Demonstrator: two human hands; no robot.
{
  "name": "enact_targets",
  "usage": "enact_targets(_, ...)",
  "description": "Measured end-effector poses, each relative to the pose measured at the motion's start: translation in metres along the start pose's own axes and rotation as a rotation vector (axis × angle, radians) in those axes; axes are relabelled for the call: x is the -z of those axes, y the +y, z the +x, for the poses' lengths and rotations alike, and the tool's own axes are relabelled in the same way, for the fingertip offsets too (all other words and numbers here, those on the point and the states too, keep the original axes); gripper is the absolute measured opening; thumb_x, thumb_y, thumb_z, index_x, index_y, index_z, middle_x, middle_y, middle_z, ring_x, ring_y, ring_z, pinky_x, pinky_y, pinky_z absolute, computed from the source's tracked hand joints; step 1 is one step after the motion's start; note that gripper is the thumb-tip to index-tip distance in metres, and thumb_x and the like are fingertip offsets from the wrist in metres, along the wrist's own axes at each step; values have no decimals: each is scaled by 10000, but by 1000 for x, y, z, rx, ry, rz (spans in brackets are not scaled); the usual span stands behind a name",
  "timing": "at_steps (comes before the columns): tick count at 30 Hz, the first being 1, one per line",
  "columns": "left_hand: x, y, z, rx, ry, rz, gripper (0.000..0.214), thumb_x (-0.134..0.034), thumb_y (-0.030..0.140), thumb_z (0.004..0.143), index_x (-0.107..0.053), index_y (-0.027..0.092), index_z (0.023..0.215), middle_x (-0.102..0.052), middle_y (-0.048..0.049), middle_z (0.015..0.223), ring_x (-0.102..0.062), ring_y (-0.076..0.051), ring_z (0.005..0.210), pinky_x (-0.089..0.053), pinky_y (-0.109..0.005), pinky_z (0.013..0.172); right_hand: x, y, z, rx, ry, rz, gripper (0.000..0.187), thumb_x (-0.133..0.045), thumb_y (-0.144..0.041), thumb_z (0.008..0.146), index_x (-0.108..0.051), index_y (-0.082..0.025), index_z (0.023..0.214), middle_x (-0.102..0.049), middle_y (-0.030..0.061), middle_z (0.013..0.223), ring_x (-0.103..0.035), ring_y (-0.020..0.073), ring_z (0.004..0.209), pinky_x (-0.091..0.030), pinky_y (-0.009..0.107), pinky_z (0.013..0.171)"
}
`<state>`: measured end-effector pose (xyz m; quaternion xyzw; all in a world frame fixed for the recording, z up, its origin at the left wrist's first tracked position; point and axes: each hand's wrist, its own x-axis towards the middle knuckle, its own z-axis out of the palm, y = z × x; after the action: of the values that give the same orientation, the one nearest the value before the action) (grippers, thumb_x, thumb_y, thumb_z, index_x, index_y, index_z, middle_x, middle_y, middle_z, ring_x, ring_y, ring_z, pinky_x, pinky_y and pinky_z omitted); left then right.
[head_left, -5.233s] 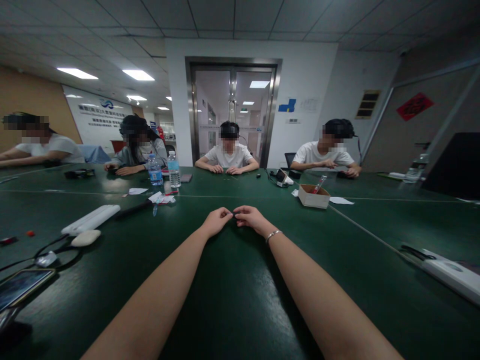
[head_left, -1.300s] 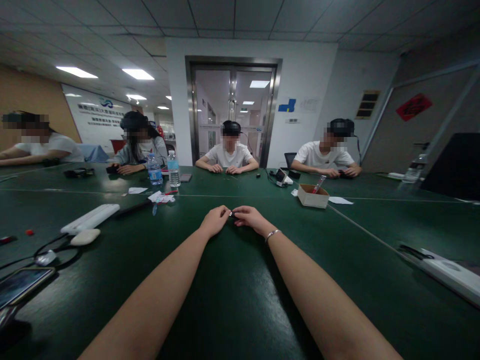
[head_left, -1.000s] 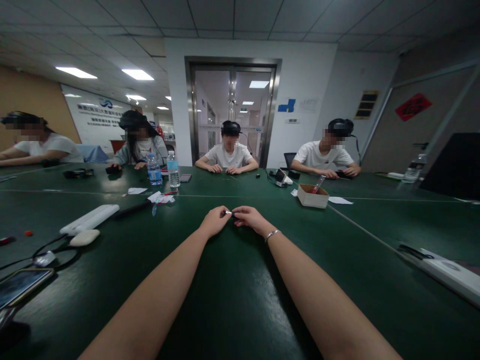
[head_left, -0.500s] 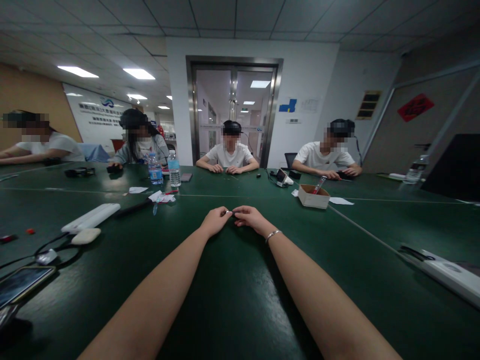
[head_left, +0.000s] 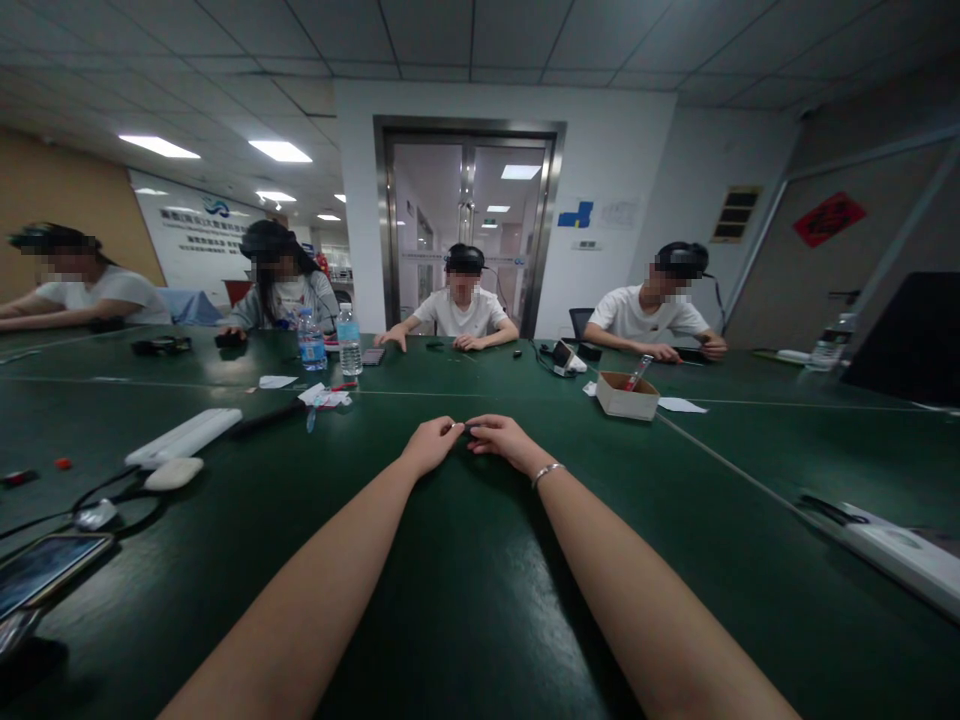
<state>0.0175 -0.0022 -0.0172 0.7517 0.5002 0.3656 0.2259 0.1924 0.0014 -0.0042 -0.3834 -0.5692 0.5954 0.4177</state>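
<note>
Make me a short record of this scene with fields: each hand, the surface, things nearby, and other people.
Left: left hand pinches a small part, too small to identify
Right: right hand meets it at the same small part; bracelet on the wrist
Surface: dark green table
Nearby: white power strip and phone to the left, cardboard box to the right
Others: four people seated along the far side

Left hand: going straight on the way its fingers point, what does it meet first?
The small dark piece pinched between both hands, then at once the right hand, whose fingertips face the left hand. Depth is unclear, but they look touching or nearly so.
</note>
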Motion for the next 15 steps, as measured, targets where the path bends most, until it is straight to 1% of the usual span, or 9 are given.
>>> enact_targets(5, 2, 3, -1, 12, -9, -12, 462, -357, 571, 781, -602, 180, 809, -608, -24, 699, -544, -159, 652, -392, -253, 606, 1, 1, 2, -27, 30, 46, 141, -518, -36, 840, -586, -76, 957, -651, 90, 815, -663, 139, 634, -564, 176, 555)
enact_targets(10, 3, 5, -1, 21, -17, -50, 466, -358, 570, 779, -600, 172, 801, -624, -35, 738, -556, -160, 665, -400, -257, 619, 3, 1, 0, -14, -9, 68, 173, -580, -30, 807, -585, -90, 968, -651, 92, 848, -667, 149, 678, -569, 186, 590)
enact_targets(15, 2, 2, 0, 34, -11, -45, 489, -348, 584, 773, -596, 163, 760, -602, -25, 674, -541, -152, 626, -400, -258, 615, 5, 1, -1, -4, -44, 77, 215, -606, -17, 785, -594, -91, 986, -643, 100, 925, -664, 152, 735, -571, 199, 638)
